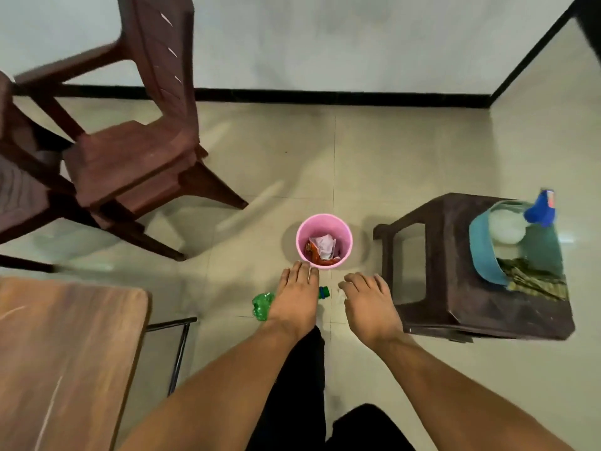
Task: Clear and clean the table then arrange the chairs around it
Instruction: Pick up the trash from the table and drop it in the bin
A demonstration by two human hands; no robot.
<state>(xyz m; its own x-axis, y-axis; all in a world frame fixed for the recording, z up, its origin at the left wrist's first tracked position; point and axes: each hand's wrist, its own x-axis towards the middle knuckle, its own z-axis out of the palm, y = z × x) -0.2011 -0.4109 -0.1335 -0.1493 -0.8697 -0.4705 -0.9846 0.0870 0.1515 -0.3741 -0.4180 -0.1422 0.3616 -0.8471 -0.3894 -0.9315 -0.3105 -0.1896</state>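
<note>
Pink bin on the floor is loaded with crumpled wrappers. A green bottle is held beside it in the grip of the left hand. The grip of the right hand cannot be told.

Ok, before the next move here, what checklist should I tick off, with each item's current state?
1. Left hand grip on green bottle: ok, bottle crosswise under palm.
2. Bottle above pink bin: not ok, seems short of the rim.
3. Room in bin: ok, wrappers below rim.
4. Right hand load: cannot tell, something white under fingers.
5. Table cleared: cannot tell, only part shows.
</note>
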